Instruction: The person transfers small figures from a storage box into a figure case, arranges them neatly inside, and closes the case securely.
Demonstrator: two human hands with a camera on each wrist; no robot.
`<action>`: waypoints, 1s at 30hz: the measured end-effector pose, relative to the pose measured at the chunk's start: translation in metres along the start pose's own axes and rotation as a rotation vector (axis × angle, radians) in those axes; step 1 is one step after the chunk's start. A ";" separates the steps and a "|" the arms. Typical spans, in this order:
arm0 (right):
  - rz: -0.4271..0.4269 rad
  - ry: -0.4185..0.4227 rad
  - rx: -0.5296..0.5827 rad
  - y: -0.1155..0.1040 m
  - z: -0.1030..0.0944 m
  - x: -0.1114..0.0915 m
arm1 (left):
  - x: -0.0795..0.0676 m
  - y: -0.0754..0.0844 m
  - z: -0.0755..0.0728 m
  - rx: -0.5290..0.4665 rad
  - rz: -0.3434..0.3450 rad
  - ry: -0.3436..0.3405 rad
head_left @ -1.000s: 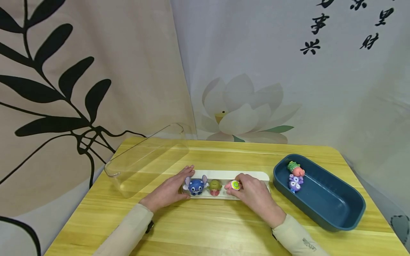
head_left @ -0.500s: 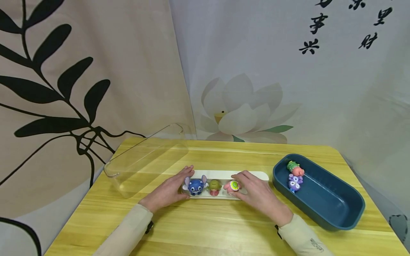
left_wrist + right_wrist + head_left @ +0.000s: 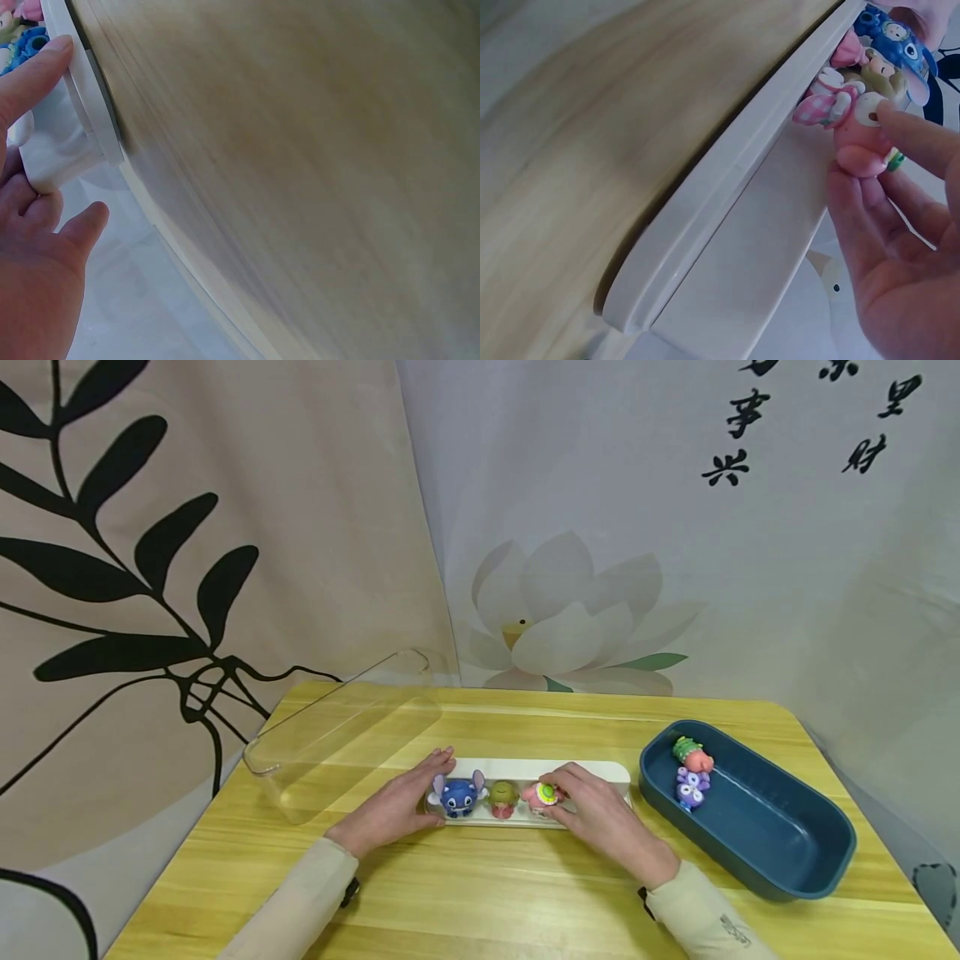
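Note:
A long white tray [image 3: 525, 769] lies across the table's middle. My left hand [image 3: 403, 803] holds its left end, thumb at the front edge, fingers round the back. A blue big-eared figurine [image 3: 459, 795] stands at that end, followed by an olive-green and pink figurine [image 3: 503, 799]. To their right is a pink figurine [image 3: 862, 139] with a checked bow. My right hand [image 3: 600, 818] pinches this pink one between thumb and fingers, low over the tray; its yellow-green patch [image 3: 548, 792] faces up.
At the right stands a dark blue basin [image 3: 780, 827] with a green-and-pink figurine [image 3: 693, 755] and a purple figurine [image 3: 691, 788] in it. A clear plastic cover [image 3: 345, 735] lies at the back left. A patterned curtain [image 3: 337, 527] hangs behind the wooden table [image 3: 450, 893].
The pink figurine has come down slightly left in the tray. My right hand's fingers loosened from it half a second ago and now close on it again. My left hand stays put.

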State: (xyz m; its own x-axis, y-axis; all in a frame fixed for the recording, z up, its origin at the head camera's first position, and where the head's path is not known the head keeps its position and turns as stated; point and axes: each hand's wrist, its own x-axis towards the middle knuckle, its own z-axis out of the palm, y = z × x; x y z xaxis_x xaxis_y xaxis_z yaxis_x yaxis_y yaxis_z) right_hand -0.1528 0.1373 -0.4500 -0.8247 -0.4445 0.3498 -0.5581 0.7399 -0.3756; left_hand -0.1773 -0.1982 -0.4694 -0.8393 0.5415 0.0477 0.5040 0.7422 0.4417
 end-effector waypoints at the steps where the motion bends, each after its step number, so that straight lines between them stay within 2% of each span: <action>1: 0.004 -0.002 0.002 0.000 0.000 0.000 | 0.000 0.000 0.000 0.000 0.001 0.001; 9: 0.020 -0.024 0.007 -0.004 0.002 0.003 | 0.000 0.000 0.000 -0.005 0.006 0.005; 23: 0.013 -0.008 0.009 -0.003 0.004 0.002 | 0.000 -0.002 0.002 0.005 0.016 0.013; 30: 0.050 -0.014 0.010 -0.002 -0.003 -0.001 | 0.001 -0.002 0.001 0.013 0.005 0.002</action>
State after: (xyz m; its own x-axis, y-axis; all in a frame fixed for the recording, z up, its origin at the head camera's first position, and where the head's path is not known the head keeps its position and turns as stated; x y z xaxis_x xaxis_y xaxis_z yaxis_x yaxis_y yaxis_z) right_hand -0.1506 0.1381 -0.4466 -0.8527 -0.4139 0.3187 -0.5170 0.7562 -0.4012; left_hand -0.1788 -0.1989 -0.4715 -0.8369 0.5450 0.0515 0.5111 0.7442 0.4301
